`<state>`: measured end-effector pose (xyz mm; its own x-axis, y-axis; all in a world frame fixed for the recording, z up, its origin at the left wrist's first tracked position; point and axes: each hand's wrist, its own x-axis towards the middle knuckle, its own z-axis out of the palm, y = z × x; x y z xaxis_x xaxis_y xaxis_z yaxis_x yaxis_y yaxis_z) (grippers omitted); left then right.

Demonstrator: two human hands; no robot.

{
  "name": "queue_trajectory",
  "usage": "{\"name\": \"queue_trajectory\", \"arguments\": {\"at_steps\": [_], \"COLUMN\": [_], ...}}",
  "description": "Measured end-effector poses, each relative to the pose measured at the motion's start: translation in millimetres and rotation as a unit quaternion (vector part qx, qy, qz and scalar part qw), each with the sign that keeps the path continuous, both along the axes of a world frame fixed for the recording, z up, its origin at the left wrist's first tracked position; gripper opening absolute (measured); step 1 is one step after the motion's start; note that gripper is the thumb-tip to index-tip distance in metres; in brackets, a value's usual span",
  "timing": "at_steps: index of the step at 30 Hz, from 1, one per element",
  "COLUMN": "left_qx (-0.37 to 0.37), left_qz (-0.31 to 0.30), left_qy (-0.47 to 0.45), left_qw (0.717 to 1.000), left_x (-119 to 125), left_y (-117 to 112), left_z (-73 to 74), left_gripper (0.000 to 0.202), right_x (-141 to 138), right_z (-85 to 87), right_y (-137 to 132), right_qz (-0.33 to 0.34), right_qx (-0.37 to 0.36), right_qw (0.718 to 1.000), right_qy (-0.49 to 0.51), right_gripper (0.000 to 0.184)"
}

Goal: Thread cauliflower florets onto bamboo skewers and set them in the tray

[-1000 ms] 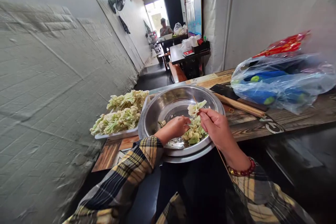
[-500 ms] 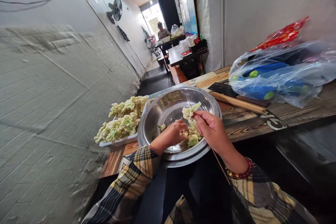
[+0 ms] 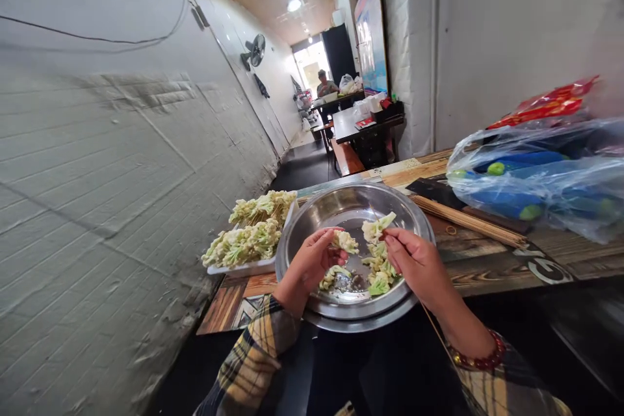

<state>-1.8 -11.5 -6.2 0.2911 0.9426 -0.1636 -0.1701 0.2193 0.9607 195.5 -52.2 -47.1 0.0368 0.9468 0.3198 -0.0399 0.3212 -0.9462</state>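
Note:
My left hand [image 3: 312, 264] is closed around a cauliflower floret [image 3: 345, 242] over the left half of a steel basin [image 3: 316, 208]. Opposite it, my right hand [image 3: 414, 260] pinches a thin bamboo skewer [image 3: 435, 325] whose long end slants down past the basin's rim. A pale green-stemmed cauliflower piece [image 3: 377, 227] is on that skewer just beyond my fingertips, and the tip pokes out above it. Loose cauliflower florets [image 3: 381, 273] lie in the basin below both hands. On the left, a white tray [image 3: 253, 267] holds piled cauliflower skewers [image 3: 256, 240].
A bundle of bamboo skewers [image 3: 470, 221] and a rubber band [image 3: 451, 230] lie right of the basin. Behind them is a clear plastic bag [image 3: 550, 175] with blue and green contents, and a red packet [image 3: 546, 104]. Far back, a person [image 3: 325, 83] sits at a table.
My left hand has risen out of the basin with a floret in its fingers. My right hand still holds the skewer. The whole view has shifted, so everything appears lower and further right.

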Motion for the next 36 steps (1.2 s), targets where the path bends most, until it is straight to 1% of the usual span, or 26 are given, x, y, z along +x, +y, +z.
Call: {"name": "queue_trajectory", "arguments": {"at_steps": [3, 6, 11, 13, 16, 21, 23, 25, 28, 31, 36], "left_qx": [-0.023, -0.032, -0.041, -0.042, -0.031, -0.008, -0.002, 0.000, 0.005, 0.009, 0.024], "left_qz": [0.044, 0.066, 0.089, 0.102, 0.098, 0.067, 0.064, 0.070, 0.084, 0.094, 0.074], "left_qy": [-0.068, -0.104, -0.119, -0.121, -0.134, -0.185, -0.195, -0.198, -0.212, -0.217, -0.197], "left_qw": [0.996, 0.992, 0.988, 0.986, 0.986, 0.980, 0.979, 0.978, 0.974, 0.972, 0.977], "left_x": [-5, -8, -12, -14, -16, -18, -18, -18, -19, -20, -20], "left_y": [-5, -7, -6, -6, -6, -9, -10, -10, -11, -11, -13], "left_z": [-3.5, -6.5, -9.7, -10.9, -11.7, -10.8, -10.9, -11.2, -11.6, -11.9, -11.7], "left_gripper": [0.024, 0.022, 0.015, 0.017, 0.022, 0.014, 0.016, 0.019, 0.026, 0.032, 0.033], "right_x": [-2, -3, -6, -8, -12, -32, -40, -45, -45, -44, -43], "right_z": [-1.8, -1.8, -5.4, -7.6, -7.0, 3.9, 6.3, 6.0, 2.8, 0.7, 1.4], "right_y": [0, -2, -3, -2, -2, -12, -16, -18, -18, -17, -19], "right_qz": [0.005, 0.002, 0.002, 0.004, 0.013, 0.050, 0.061, 0.057, 0.039, 0.038, 0.053], "right_qx": [-0.010, -0.022, -0.019, -0.020, -0.032, -0.054, -0.053, -0.049, -0.056, -0.062, -0.060], "right_qw": [1.000, 0.999, 0.998, 0.998, 0.997, 0.996, 0.995, 0.994, 0.996, 0.996, 0.994], "right_qy": [-0.009, -0.035, -0.064, -0.062, -0.065, -0.058, -0.064, -0.074, -0.064, -0.048, -0.075], "right_gripper": [0.037, 0.037, 0.038, 0.039, 0.039, 0.039, 0.041, 0.041, 0.040, 0.040, 0.037]}}
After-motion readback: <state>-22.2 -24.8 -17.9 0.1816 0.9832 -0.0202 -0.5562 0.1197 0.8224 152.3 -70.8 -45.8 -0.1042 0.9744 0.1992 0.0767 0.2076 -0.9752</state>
